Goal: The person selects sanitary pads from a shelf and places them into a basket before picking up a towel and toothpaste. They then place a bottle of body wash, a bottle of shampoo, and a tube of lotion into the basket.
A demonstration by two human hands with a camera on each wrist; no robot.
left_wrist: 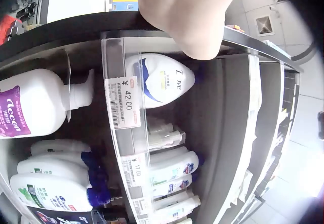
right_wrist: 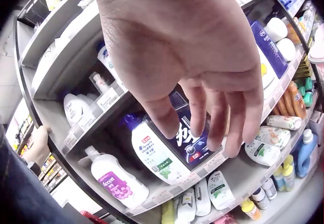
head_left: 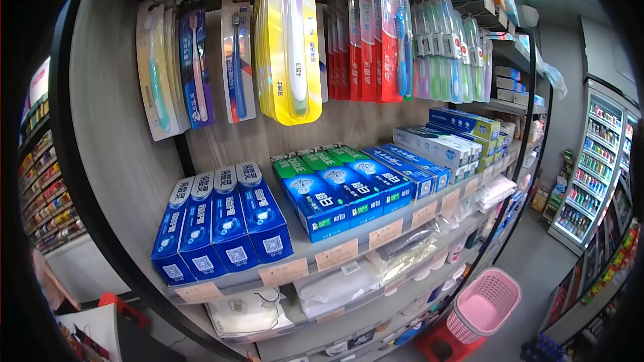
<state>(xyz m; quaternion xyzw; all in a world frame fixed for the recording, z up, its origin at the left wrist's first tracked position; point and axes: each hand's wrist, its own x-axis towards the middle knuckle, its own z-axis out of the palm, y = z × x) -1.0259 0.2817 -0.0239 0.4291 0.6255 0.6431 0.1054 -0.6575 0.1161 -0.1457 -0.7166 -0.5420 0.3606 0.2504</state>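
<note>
The blue-topped pump bottle (right_wrist: 158, 155) stands upright on a shelf (right_wrist: 202, 172) in the right wrist view, just past the thumb of the right hand (right_wrist: 185, 47), which covers part of its upper side. Its long axis runs from blue top to base, slanting from upper left to lower right in this view, with the green leaf label facing out. The right hand's grip is open and empty: the thumb and 4 fingers hang apart, loosely bent, pointing down. Whether the thumb touches the bottle, I cannot tell. A dark box (right_wrist: 191, 145) stands beside the bottle, behind the gap between thumb and fingers. A white bottle with a purple label (right_wrist: 119, 182) stands on its other side. The left hand (right_wrist: 38, 145) is at the outer edge of the shelf frame.

The left wrist view is turned sideways. The left hand reaches over the dark frame, near the white Dove bottle (left_wrist: 164, 80); its fingers are hidden, so I cannot tell how far its grip is closed.

The head view shows 4 blue-and-white boxes (head_left: 225, 224) beside 3 green-and-blue boxes (head_left: 339, 184) on an upper shelf (head_left: 302, 251), below hanging toothbrush packs (head_left: 288, 47).
</note>
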